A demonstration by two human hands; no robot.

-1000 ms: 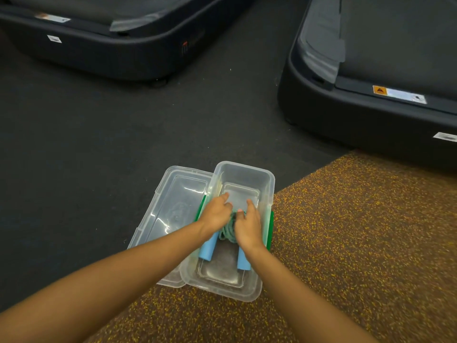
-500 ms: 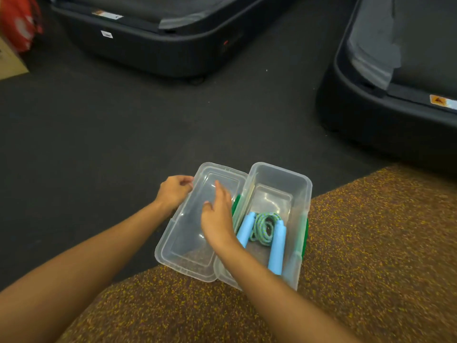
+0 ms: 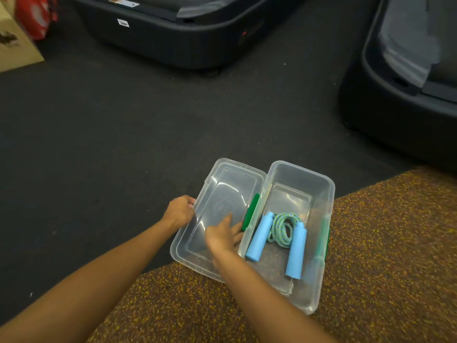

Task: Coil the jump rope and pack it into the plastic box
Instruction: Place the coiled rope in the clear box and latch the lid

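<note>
The clear plastic box (image 3: pixel 303 170) stands open on the floor, its right side over the speckled mat. Inside lies the jump rope (image 3: pixel 284 229), a coiled green-and-white cord between two light blue handles. The clear lid (image 3: pixel 232 167) lies upside down against the box's left side, next to a green latch (image 3: pixel 250 214). My left hand (image 3: pixel 179 211) grips the lid's left rim. My right hand (image 3: pixel 223 235) rests on the lid's right edge by the green latch, fingers spread.
Two dark treadmill bases sit beyond, one at the top centre (image 3: pixel 173 33) and one at the right (image 3: pixel 400 100). A cardboard box (image 3: pixel 14 48) and a red bag (image 3: pixel 37 13) are at the top left. Dark floor lies left of the brown speckled mat (image 3: pixel 383 256).
Both hands left the rope, which now lies in the box. They moved left to the lid; my left hand took hold of its rim.
</note>
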